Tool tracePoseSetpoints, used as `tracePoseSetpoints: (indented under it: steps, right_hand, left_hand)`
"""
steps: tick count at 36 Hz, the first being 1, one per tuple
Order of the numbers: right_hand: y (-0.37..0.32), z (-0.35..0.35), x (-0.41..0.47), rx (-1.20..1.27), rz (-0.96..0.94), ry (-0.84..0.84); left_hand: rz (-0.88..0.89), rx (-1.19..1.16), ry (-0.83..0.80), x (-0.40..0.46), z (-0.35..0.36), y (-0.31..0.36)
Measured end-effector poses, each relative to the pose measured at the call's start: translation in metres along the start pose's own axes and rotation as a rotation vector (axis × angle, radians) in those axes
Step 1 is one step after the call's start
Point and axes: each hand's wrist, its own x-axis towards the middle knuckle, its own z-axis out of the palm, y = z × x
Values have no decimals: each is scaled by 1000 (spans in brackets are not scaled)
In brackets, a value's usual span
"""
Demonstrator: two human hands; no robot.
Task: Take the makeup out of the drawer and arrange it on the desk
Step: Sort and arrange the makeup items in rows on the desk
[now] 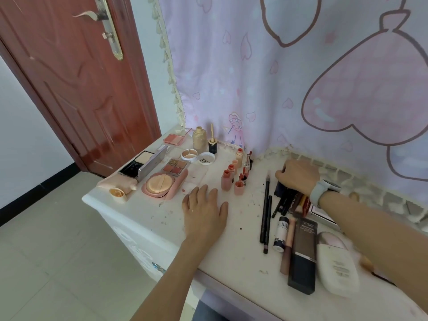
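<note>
**Fingers flat on the left, curled over a dark item on the right**

The fingers [209, 193] of the left hand [203, 212] lie straight and slightly spread, pressed flat on the white table [234, 262] at the centre of the frame, holding nothing. The fingers [281, 173] of the right hand [297, 176], right of centre, curl downward over a dark navy item [280, 189] at the top of a heap of dark pencils and tubes [288, 202]; whether they actually grip it cannot be told. A pale blue-grey wristwatch [323, 189] sits on that wrist.

A pink cartoon-print curtain [289, 72] fills the upper right of the frame, and a reddish-brown wooden door [76, 84] the upper left.

The makeup lies on the table in groups. At the lower right, side by side, are a white oval bottle [337, 267], a long black rectangular case [303, 256], a slim brown tube [287, 246] and a small white-and-navy tube [280, 234]. Just left of them, two long dark pencils [265, 216] lie parallel, pointing up the frame.

Left of centre is an open pink round cushion compact [162, 185], with an open black powder compact with mirror [143, 164] beyond it and a small blush palette with four pans [174, 166] just beside it. A gold glittery bottle [199, 136] stands at the back edge. Between the hands, a cluster of small orange-pink lip bottles [232, 176] stands upright.
</note>
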Motion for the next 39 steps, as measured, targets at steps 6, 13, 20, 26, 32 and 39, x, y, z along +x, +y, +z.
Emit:
tracePoseSetpoints:
  steps: [6,13,20,26,32,39]
  right_hand:
    - [7,-8,-4,464,4,148]
    - [10,-35,-40,926,-86,142]
    - [-11,-33,-93,926,-162,-107]
    - [-33,-26,-118,996,-216,-189]
    - [-45,-29,-124,972,-253,-146]
    - [-45,-36,-124,990,-301,-187]
  left_hand:
    - [-3,-33,2,-1,-1,0]
    - [-28,-512,258,-5,-16,3]
    - [273,-719,184,-24,-32,23]
    - [444,-625,67,-40,-39,35]
    - [379,-603,92,-45,-44,31]
    - [339,-646,78,-41,-45,20]
